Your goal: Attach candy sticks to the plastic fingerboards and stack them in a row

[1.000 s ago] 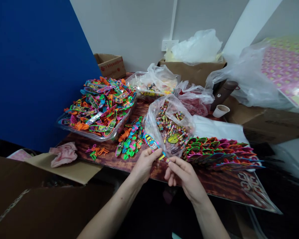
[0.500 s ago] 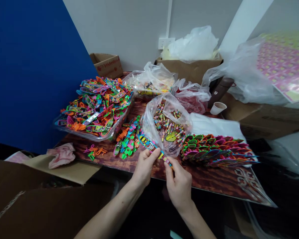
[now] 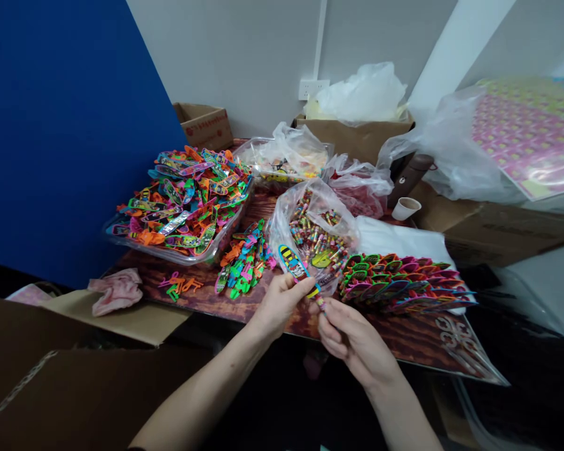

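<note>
My left hand (image 3: 282,305) is closed, thumb on top, around a blue and yellow toy finger skateboard (image 3: 291,262) that points up and away to the left. At its lower end, my right hand (image 3: 350,332) pinches a small, brightly patterned tube (image 3: 321,303). Whether tube and board are joined is hidden by my fingers. Right behind them stands a clear plastic bag (image 3: 282,213) full of similar small patterned tubes (image 3: 305,228). Loose coloured toy parts (image 3: 244,266) lie left of my left hand. Neat rows of toy skateboards (image 3: 399,282) stand right of the bag.
A clear tub (image 3: 202,255) heaped with toy skateboards is at the left. Behind are another tub (image 3: 258,164), a reddish bag (image 3: 360,188), a paper cup (image 3: 407,208) and a dark flask (image 3: 412,175). A pink cloth (image 3: 116,291) lies on a carton flap (image 3: 122,322).
The toy skateboard has turned to a steeper angle, showing more of its printed face. My right hand has rotated and moved slightly right and down, still pinching the tube. The view has shifted slightly.
</note>
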{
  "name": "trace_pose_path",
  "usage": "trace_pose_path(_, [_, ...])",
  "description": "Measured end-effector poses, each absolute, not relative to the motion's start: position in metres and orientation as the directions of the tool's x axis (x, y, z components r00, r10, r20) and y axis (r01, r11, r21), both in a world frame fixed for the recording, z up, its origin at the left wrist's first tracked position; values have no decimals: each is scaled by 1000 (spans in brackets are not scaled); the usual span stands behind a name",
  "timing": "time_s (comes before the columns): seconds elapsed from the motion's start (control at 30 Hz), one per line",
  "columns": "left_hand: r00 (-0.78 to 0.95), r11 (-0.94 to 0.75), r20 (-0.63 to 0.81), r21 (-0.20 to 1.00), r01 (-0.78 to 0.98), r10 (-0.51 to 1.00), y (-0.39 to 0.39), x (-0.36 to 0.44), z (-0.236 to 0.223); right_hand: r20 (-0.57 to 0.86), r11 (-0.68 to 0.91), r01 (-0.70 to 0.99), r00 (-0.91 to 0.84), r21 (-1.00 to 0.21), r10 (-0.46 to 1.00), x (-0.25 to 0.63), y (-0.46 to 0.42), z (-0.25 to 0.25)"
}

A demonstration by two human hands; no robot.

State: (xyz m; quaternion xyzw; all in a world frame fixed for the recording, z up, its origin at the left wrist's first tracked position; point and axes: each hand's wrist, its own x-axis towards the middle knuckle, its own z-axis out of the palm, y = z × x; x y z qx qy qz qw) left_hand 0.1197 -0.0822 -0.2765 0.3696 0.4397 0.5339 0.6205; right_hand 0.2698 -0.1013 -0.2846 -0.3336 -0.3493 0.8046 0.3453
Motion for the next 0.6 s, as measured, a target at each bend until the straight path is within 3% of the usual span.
trace_pose_path(0.13, [86,181,-162,924,-336,983,-87,127,-275,-268,-669,-554,-635,-495,724,267,-109,-296])
trace_pose_path(0.23, [105,188,-163,933,-306,981,-88,128,-274,-258,-677,-602,-637,-422,727,264,-117,-301])
trace_pose_path(0.3, [104,184,-161,943,-279,982,-88,128,-274,-261,-627,-585,-589,-514,765,262,-120,-301])
trace_pose_path(0.37, [102,171,-150,954,-244,983,-86,128,-274,-251,-479,-512,-451,-713,856,260,-121,-301])
trace_pose_path(0.47, [104,146,-125,963,-225,987,-83,131,-276,-89,-117,-193,-147,-974,985,257,-122,-301])
trace_pose_path(0.53, [113,143,-119,960,-242,986,-83,132,-278,13,12,-17,-59,-1000,998,256,-122,-302])
trace_pose_path(0.6, [118,151,-125,958,-244,985,-83,133,-279,-31,-38,-84,-82,-996,996,255,-122,-303])
